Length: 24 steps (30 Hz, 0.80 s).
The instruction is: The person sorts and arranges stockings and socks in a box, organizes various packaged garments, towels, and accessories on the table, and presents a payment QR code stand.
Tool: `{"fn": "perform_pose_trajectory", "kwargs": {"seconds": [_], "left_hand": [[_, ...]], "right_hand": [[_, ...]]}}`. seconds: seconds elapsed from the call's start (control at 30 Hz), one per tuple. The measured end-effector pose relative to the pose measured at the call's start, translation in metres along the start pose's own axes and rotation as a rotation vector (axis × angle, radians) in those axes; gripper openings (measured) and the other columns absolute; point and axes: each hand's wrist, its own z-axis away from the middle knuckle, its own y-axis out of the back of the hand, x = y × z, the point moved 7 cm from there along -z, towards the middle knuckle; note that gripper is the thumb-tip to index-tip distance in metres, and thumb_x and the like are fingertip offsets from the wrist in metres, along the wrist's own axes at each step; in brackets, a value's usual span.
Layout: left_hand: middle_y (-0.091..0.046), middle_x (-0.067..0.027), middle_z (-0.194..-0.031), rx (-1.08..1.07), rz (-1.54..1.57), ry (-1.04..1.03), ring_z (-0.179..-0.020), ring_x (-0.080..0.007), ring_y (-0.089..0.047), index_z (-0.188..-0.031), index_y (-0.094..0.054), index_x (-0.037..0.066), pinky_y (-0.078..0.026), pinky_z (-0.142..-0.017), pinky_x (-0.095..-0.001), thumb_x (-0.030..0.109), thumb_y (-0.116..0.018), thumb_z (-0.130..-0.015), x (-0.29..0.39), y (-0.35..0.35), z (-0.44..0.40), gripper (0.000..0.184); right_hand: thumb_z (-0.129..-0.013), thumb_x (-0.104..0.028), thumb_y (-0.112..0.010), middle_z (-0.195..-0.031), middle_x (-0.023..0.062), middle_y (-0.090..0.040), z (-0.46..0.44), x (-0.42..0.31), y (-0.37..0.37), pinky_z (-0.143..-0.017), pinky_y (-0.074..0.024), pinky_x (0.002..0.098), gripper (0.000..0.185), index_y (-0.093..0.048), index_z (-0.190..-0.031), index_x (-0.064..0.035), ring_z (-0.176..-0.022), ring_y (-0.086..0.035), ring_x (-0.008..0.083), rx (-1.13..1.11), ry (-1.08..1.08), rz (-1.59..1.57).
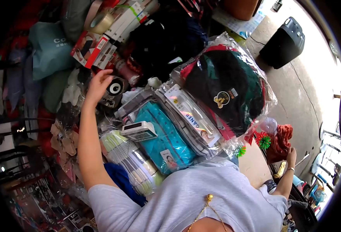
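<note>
My left hand [99, 87] reaches over the pile with its fingers stretched out and apart. It is beside a round black item with a white ring [115, 87], at the foot of a red-and-white box [95, 49]. I cannot tell whether the fingertips touch anything. Far to the right, my right hand [291, 157] is closed at the edge of a crumpled red cloth [280, 144], its fingers partly hidden. Between my arms lie a blue packaged textile [160, 133], a striped one [133, 162] and a small white device with a dark display [138, 131].
A large clear bag of dark and red fabric [224, 85] lies ahead of my chest. Red and green tinsel pompoms [263, 140] sit near the red cloth. A black bin-like object [282, 42] stands on the concrete floor [300, 96]. Crowded goods fill the left side.
</note>
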Motion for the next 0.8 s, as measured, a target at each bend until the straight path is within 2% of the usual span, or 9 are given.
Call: {"fn": "perform_pose_trajectory", "kwargs": {"seconds": [0.07,0.13,0.2,0.27,0.33,0.4,0.53,0.67,0.8], "left_hand": [[-0.065,-0.0075,-0.095,-0.11,-0.169,0.02,-0.088,-0.015,-0.061,-0.114,-0.058,0.003,-0.047,-0.078,-0.0276,0.014,-0.06,-0.085,-0.03,-0.02,-0.041,0.031],[-0.066,-0.0158,-0.096,-0.105,-0.414,0.038,-0.088,-0.0245,-0.064,-0.118,-0.055,0.003,-0.049,-0.078,-0.0333,0.024,-0.066,-0.08,-0.038,-0.038,-0.066,0.045],[-0.064,-0.0207,-0.1,0.183,-0.587,-0.079,-0.097,-0.0359,-0.06,-0.126,-0.047,0.002,-0.046,-0.086,-0.0409,0.036,-0.069,-0.075,-0.053,-0.042,-0.095,0.066],[-0.064,-0.0225,-0.101,0.393,-0.593,-0.198,-0.1,-0.0381,-0.059,-0.121,-0.052,0.001,-0.045,-0.088,-0.0423,0.037,-0.069,-0.074,-0.07,-0.052,-0.116,0.062],[-0.064,-0.022,-0.101,0.204,-0.676,0.049,-0.099,-0.0374,-0.059,-0.108,-0.06,0.001,-0.046,-0.087,-0.0416,0.036,-0.068,-0.074,-0.088,-0.066,-0.135,0.05],[-0.065,-0.0203,-0.098,0.055,-0.594,0.115,-0.093,-0.0323,-0.062,-0.096,-0.065,0.001,-0.047,-0.082,-0.0385,0.032,-0.065,-0.076,-0.091,-0.072,-0.146,0.037],[-0.063,-0.0066,-0.085,0.204,0.032,0.1,-0.081,-0.0156,-0.057,-0.09,-0.063,0.0,-0.044,-0.073,-0.029,0.019,-0.055,-0.083,-0.066,-0.05,-0.142,0.022],[-0.061,-0.0043,-0.096,0.059,0.725,0.056,-0.091,-0.0163,-0.058,-0.099,-0.058,0.007,-0.046,-0.082,-0.0335,0.015,-0.049,-0.088,-0.028,-0.03,-0.125,0.017],[-0.057,-0.0101,-0.115,-0.204,0.948,-0.173,-0.106,-0.0228,-0.056,-0.117,-0.049,0.002,-0.046,-0.09,-0.0395,0.017,-0.049,-0.087,0.117,-0.042,-0.057,0.033]], "right_hand": [[-0.095,-0.03,-0.049,-0.081,0.0035,-0.058,-0.003,0.026,-0.011,-0.071,-0.0434,0.0285,0.032,-0.059,-0.095,-0.0002,-0.075,-0.053,0.0133,0.01,-0.277,-0.865],[-0.095,-0.034,-0.048,-0.087,0.0039,-0.06,0.0,0.039,-0.005,-0.065,-0.0473,0.0266,0.034,-0.059,-0.1,-0.0022,-0.077,-0.056,0.013,0.191,-0.241,-1.134],[-0.096,-0.033,-0.047,-0.095,0.0072,-0.063,0.034,-0.002,0.025,-0.068,-0.0528,0.0295,0.034,-0.057,-0.105,-0.0022,-0.084,-0.062,0.0175,0.26,-0.403,-1.419],[-0.096,-0.029,-0.045,-0.102,0.0102,-0.064,0.027,0.033,0.01,-0.074,-0.0554,0.0332,0.032,-0.055,-0.11,-0.0022,-0.089,-0.064,0.0231,0.261,-0.388,-1.6],[-0.097,-0.025,-0.042,-0.105,0.0133,-0.063,0.023,0.046,0.01,-0.077,-0.0559,0.0364,0.031,-0.053,-0.113,-0.0008,-0.09,-0.064,0.0259,0.331,-0.262,-1.707],[-0.098,-0.025,-0.04,-0.109,0.0141,-0.061,0.023,0.043,0.021,-0.081,-0.0551,0.0388,0.032,-0.053,-0.114,-0.0003,-0.093,-0.063,0.0273,0.449,-0.247,-1.744],[-0.099,-0.022,-0.034,-0.116,0.0153,-0.057,0.026,-0.007,0.069,-0.087,-0.0516,0.0408,0.034,-0.048,-0.121,0.0,-0.101,-0.06,0.0279,0.56,-0.204,-1.697],[-0.1,-0.026,-0.033,-0.117,0.0177,-0.057,0.02,-0.079,0.122,-0.088,-0.0494,0.0367,0.038,-0.049,-0.119,0.0025,-0.1,-0.061,0.0257,0.585,-0.021,-1.664],[-0.1,-0.029,-0.032,-0.114,0.0194,-0.058,0.056,-0.193,0.209,-0.086,-0.0492,0.0328,0.04,-0.051,-0.116,0.0026,-0.097,-0.062,0.0231,0.654,0.268,-1.679]]}}
